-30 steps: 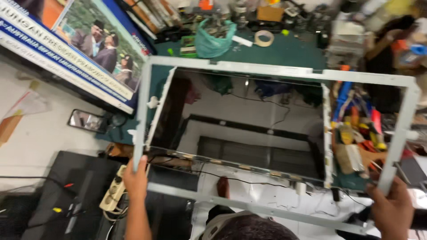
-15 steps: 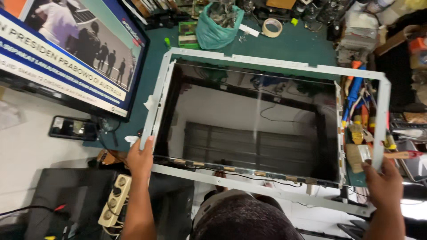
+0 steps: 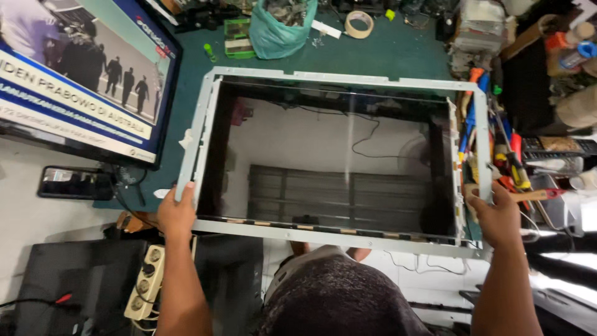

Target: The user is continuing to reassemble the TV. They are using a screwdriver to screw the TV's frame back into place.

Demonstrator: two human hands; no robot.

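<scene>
Lowered and drawn nearer since half a second ago: large rectangular display panel in a pale metal frame, dark glossy glass (image 3: 336, 162), now flatter over the green work mat (image 3: 398, 56). Gripped at its near-left edge by left hand (image 3: 177, 214), fingers curled over the frame rail, thumb on top. Clasped at the near-right corner by right hand (image 3: 497, 214), fingers wrapped round the frame edge, closed firmly on it. Held level in the air above the bench, a dark-haired head (image 3: 339, 298) just beneath the near rail.

Beyond the far edge: teal plastic bag stuffed with scraps (image 3: 283, 28), open at the top; roll of beige tape (image 3: 359, 23) beside it. Right of the panel: clutter of coloured-handled screwdrivers (image 3: 507, 155), partly hidden behind the frame. Left: lit television screen (image 3: 81, 74), black phone (image 3: 74, 182) below it, white power strip (image 3: 144, 283) near the left forearm.
</scene>
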